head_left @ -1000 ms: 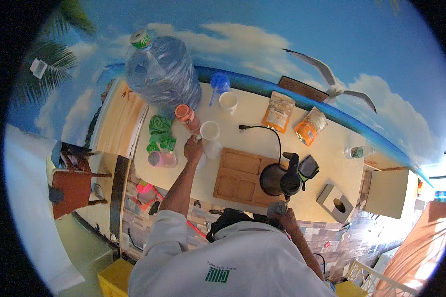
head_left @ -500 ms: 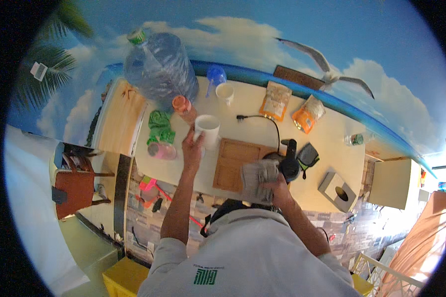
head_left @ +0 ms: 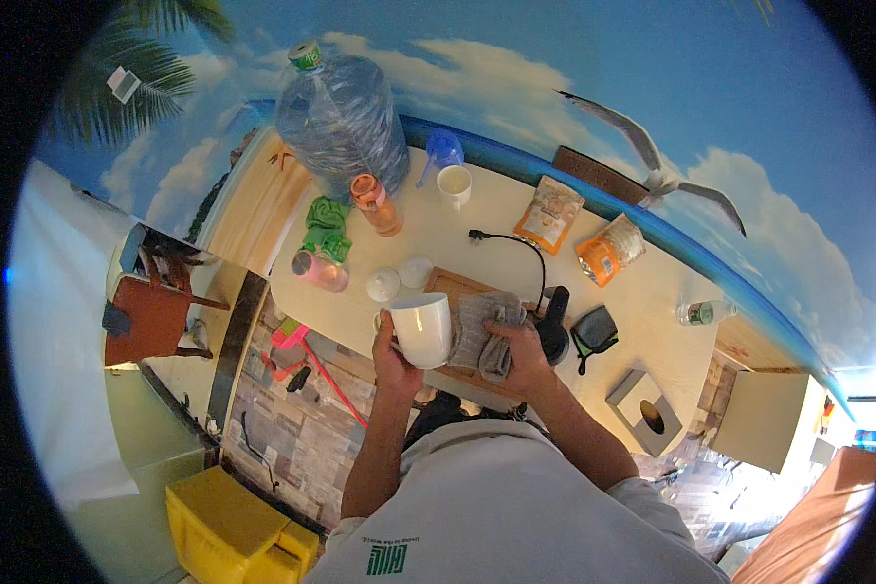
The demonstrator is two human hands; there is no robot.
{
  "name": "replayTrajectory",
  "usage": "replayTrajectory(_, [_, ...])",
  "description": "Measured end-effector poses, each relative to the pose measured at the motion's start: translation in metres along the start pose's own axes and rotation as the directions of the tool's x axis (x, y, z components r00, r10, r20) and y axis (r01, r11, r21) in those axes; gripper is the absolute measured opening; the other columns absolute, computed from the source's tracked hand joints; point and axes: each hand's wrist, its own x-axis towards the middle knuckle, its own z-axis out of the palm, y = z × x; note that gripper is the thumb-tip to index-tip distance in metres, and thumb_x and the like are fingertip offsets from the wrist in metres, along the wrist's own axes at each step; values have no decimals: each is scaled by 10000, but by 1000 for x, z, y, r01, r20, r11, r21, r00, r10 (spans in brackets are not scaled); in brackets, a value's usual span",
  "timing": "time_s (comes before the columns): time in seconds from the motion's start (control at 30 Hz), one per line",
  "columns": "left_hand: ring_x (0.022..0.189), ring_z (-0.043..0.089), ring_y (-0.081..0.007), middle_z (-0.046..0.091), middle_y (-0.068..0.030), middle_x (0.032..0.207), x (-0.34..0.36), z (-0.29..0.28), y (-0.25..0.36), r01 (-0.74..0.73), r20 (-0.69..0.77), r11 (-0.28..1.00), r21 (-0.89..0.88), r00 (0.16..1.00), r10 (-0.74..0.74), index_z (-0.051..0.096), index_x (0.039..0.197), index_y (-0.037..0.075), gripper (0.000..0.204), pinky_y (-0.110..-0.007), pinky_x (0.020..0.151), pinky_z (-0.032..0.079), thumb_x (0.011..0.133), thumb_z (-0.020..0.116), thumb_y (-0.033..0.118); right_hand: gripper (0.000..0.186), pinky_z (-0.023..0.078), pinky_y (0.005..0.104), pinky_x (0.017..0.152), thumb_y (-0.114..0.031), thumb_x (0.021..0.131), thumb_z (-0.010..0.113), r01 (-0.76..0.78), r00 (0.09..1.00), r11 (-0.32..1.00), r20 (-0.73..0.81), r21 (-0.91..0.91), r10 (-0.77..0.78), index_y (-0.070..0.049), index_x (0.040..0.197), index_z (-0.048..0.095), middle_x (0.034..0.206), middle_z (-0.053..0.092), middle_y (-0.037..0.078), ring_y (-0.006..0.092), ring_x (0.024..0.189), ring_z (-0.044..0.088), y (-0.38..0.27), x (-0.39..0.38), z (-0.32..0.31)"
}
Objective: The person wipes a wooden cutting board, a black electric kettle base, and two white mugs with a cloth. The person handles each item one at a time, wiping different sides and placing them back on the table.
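Observation:
A white mug [head_left: 424, 331] is in my left hand [head_left: 394, 367], its fingers closed round the handle side, over the table's front edge. My right hand [head_left: 528, 358] grips a bunched grey cloth [head_left: 484, 334] just right of the mug. Below the cloth lies a brown wooden tray [head_left: 450, 284], partly hidden by the mug and cloth. Two white round lids, one nearer [head_left: 383, 284] and one farther [head_left: 417, 271], lie left of the tray. A black kettle [head_left: 554, 331] stands beside my right hand, with its cord [head_left: 516, 230] running behind it.
At the back left stand a large water bottle [head_left: 346, 127], an orange bottle [head_left: 375, 206], and another white mug [head_left: 455, 185]. A pink bottle [head_left: 318, 271] lies by a green bag [head_left: 327, 229]. Orange pouches [head_left: 549, 214] and a tissue box [head_left: 645, 409] are to the right.
My left hand has brought the white mug nearer to me, beside the cloth. The cloth has shifted slightly left and up in view. The two lids now show where the mug was.

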Motion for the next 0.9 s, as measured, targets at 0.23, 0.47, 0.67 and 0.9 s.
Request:
replayTrajectory(0.23, [1117,670,-271,673,-97,1225,-8,-17,-3,29,63,999,-38,998,-26,567,1309,92,446,-468,957,559,1049,494,448,357,541,415,955,-104,837,715,-176,984,896,53,408,169,-52,1179,631,1182,685,107,276,1131,648,-29,-24,11])
replayTrajectory(0.47, [1126,664,-274,657,-112,1246,-6,12,-23,118,69,992,-34,991,-116,533,1333,76,394,-463,946,566,1040,505,338,345,566,431,845,-48,866,680,407,892,749,50,-522,-449,-19,1205,623,1104,675,113,293,980,672,7,22,-58])
replayTrajectory(0.67, [1136,649,-241,629,-85,1256,-4,20,-29,17,16,996,91,1000,-19,488,1351,109,373,-432,937,573,1016,568,253,400,509,441,940,-32,830,660,416,817,860,-293,-295,-496,-27,1230,661,1154,645,209,370,1123,605,-62,-6,-14])
replayTrajectory(0.9, [1277,556,-282,544,-113,1396,6,5,-44,24,171,999,26,985,-28,411,1476,132,490,-442,1069,494,1080,442,419,713,329,520,1189,-128,775,795,656,645,-35,584,-754,-493,-30,1423,513,1570,384,169,453,1456,318,-40,-50,73])
